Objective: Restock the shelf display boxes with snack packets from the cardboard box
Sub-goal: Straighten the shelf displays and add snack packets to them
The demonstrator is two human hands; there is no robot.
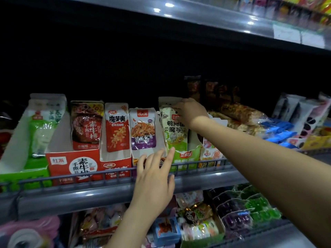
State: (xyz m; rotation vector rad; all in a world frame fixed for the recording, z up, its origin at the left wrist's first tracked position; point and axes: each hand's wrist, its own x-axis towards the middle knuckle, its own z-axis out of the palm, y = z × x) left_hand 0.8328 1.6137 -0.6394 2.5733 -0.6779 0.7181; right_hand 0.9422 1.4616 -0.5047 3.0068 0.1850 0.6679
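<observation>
Packets (pixel 174 129) apparently under right hand (pixel 190 111)

The top of the green-and-white packet (pixel 175 129) is covered by the right hand (pixel 190 111), so how its fingers lie on the packet cannot be told. The front print of the purple display box (pixel 146 154) is hidden behind the left hand (pixel 155 178) and the shelf rail (pixel 93 176). The dark packets (pixel 211 90) at the back of the shelf are lost in shadow. The pink object (pixel 30 233) is cut off by the lower left corner, and the upper shelf goods (pixel 295 8) are blurred
</observation>
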